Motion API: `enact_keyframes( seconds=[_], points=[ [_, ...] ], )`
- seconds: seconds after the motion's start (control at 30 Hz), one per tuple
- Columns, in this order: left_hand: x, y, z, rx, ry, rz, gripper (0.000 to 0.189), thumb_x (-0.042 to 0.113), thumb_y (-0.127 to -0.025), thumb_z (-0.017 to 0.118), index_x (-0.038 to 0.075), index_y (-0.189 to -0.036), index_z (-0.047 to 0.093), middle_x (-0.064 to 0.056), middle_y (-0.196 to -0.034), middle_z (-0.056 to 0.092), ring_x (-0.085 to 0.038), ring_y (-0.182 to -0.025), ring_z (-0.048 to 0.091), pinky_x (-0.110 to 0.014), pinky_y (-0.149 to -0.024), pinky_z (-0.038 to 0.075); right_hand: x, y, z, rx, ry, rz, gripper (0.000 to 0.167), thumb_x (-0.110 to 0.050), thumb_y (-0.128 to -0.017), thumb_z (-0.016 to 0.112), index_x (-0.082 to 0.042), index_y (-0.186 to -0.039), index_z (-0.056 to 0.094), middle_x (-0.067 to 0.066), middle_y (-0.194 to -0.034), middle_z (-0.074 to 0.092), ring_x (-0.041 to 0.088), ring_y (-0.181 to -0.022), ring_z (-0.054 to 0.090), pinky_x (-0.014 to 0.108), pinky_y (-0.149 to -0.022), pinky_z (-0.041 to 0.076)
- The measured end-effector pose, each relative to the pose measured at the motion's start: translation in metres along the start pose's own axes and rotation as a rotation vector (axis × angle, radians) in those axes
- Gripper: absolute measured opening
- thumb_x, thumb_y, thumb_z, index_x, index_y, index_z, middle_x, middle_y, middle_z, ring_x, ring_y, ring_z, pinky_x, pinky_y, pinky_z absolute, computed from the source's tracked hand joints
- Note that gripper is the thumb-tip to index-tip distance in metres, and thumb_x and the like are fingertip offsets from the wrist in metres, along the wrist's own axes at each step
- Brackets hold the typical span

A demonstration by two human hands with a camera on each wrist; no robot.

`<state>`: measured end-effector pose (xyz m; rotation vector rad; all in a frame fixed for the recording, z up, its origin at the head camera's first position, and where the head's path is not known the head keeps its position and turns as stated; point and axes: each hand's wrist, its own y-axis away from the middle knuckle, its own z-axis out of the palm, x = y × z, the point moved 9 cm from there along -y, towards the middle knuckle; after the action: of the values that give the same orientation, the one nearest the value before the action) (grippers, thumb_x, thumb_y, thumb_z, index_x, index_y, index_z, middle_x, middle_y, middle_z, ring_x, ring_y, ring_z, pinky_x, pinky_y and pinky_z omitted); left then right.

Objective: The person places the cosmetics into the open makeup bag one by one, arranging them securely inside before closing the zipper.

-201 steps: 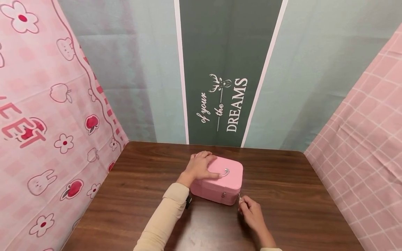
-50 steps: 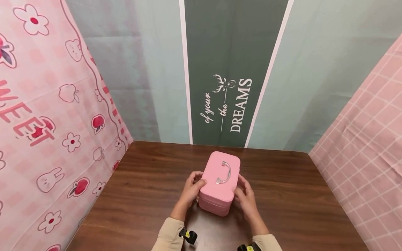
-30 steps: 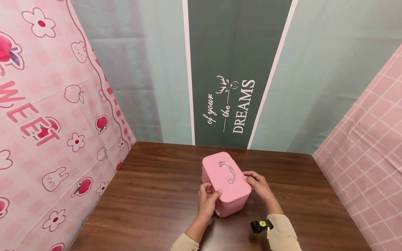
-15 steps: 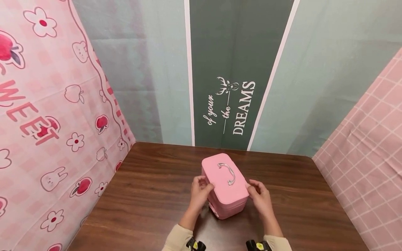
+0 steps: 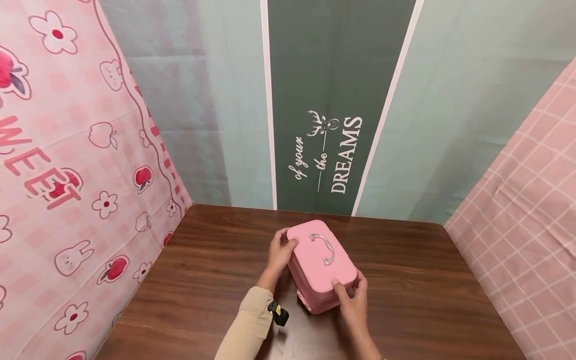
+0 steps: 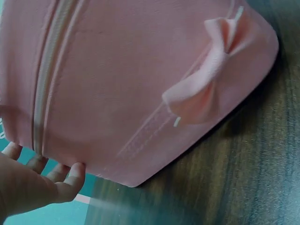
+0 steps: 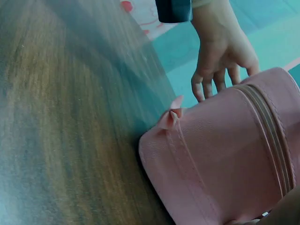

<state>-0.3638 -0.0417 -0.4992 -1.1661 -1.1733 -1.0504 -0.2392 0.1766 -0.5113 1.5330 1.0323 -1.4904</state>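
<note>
A pink cosmetic case (image 5: pixel 310 260) stands on the table, its lid down and a curved silver handle (image 5: pixel 327 250) on top. My left hand (image 5: pixel 279 255) holds the far left corner, thumb on the lid's edge and fingers against the side. At the near right corner my right hand (image 5: pixel 354 305) grips the case, with its thumb on the lid and fingers around the side. In the left wrist view, a pink bow (image 6: pixel 206 75) decorates the long side below the zipper (image 6: pixel 49 65). The right wrist view shows only a small part of the right hand.
The brown wooden table (image 5: pixel 202 280) extends around the case. A grey-green curtain (image 5: pixel 216 110) with lettering hangs behind it. Pink printed cloth (image 5: pixel 117 200) borders the left, pink checked cloth (image 5: pixel 517 210) the right. A black wrist camera (image 5: pixel 280 315) sits on the left wrist.
Earlier, my left hand rested on the lid while the right pinched a zipper pull; the case has since turned. Lately the left hand shifted to the far corner, the right to the near one.
</note>
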Motion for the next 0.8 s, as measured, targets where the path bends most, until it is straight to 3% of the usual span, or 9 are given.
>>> enact_keyframes(
  seconds=[0.17, 0.3, 0.4, 0.5, 0.6, 0.67, 0.8],
  points=[
    [-0.001, -0.004, 0.003, -0.06, 0.03, 0.003, 0.041, 0.006, -0.083, 0.063, -0.007, -0.121, 0.051, -0.019, -0.111, 0.056, -0.032, -0.104, 0.052, -0.043, -0.091, 0.041, 0.0, 0.002, 0.0, 0.016, -0.001, -0.032, 0.066, -0.01, -0.084, 0.064, 0.003, -0.136, 0.026, 0.021, -0.134, 0.034, 0.034, -0.122, 0.031, 0.049, -0.098, 0.023],
    [0.018, 0.005, 0.002, -0.072, 0.021, 0.017, 0.04, 0.002, -0.084, 0.061, -0.01, -0.12, 0.049, -0.022, -0.11, 0.055, -0.034, -0.103, 0.052, -0.044, -0.09, 0.042, -0.001, 0.001, 0.0, 0.015, 0.002, -0.034, 0.066, -0.009, -0.084, 0.064, 0.003, -0.137, 0.026, 0.022, -0.134, 0.034, 0.034, -0.122, 0.031, 0.05, -0.099, 0.021],
    [0.033, 0.014, -0.001, -0.053, 0.008, 0.019, 0.04, 0.003, -0.084, 0.06, -0.01, -0.119, 0.048, -0.022, -0.11, 0.054, -0.034, -0.102, 0.052, -0.042, -0.089, 0.042, -0.001, -0.003, -0.001, 0.008, -0.004, -0.035, 0.067, -0.007, -0.084, 0.063, 0.002, -0.138, 0.025, 0.021, -0.134, 0.035, 0.03, -0.119, 0.034, 0.046, -0.097, 0.024],
    [0.035, 0.018, -0.004, -0.028, 0.007, 0.005, 0.039, 0.003, -0.082, 0.061, -0.009, -0.117, 0.047, -0.022, -0.11, 0.053, -0.033, -0.101, 0.052, -0.04, -0.088, 0.042, -0.001, -0.012, -0.005, 0.011, -0.015, -0.055, 0.064, -0.005, -0.085, 0.061, 0.003, -0.138, 0.026, 0.02, -0.132, 0.037, 0.026, -0.115, 0.036, 0.036, -0.095, 0.029],
    [0.033, 0.021, -0.007, -0.002, 0.011, -0.002, 0.039, 0.002, -0.079, 0.062, -0.008, -0.113, 0.045, -0.02, -0.107, 0.052, -0.031, -0.098, 0.051, -0.037, -0.085, 0.042, -0.003, -0.023, -0.011, 0.024, -0.023, -0.076, 0.056, -0.003, -0.086, 0.059, 0.005, -0.134, 0.032, 0.021, -0.128, 0.041, 0.022, -0.111, 0.039, 0.023, -0.091, 0.031],
    [0.024, 0.021, -0.008, 0.016, 0.034, 0.002, 0.038, 0.0, -0.077, 0.063, -0.008, -0.11, 0.045, -0.019, -0.105, 0.051, -0.029, -0.096, 0.051, -0.035, -0.083, 0.041, -0.003, -0.031, -0.016, 0.036, -0.013, -0.077, 0.051, -0.004, -0.087, 0.059, 0.006, -0.131, 0.037, 0.019, -0.124, 0.044, 0.019, -0.108, 0.041, 0.015, -0.086, 0.033],
    [0.007, 0.028, -0.011, 0.099, 0.025, 0.047, 0.039, 0.001, -0.073, 0.067, -0.004, -0.104, 0.044, -0.016, -0.102, 0.046, -0.024, -0.091, 0.049, -0.028, -0.078, 0.041, -0.001, -0.046, -0.027, 0.048, -0.008, -0.066, 0.041, -0.006, -0.089, 0.059, 0.004, -0.126, 0.045, 0.015, -0.115, 0.05, 0.012, -0.095, 0.05, 0.013, -0.075, 0.042]
  ],
)
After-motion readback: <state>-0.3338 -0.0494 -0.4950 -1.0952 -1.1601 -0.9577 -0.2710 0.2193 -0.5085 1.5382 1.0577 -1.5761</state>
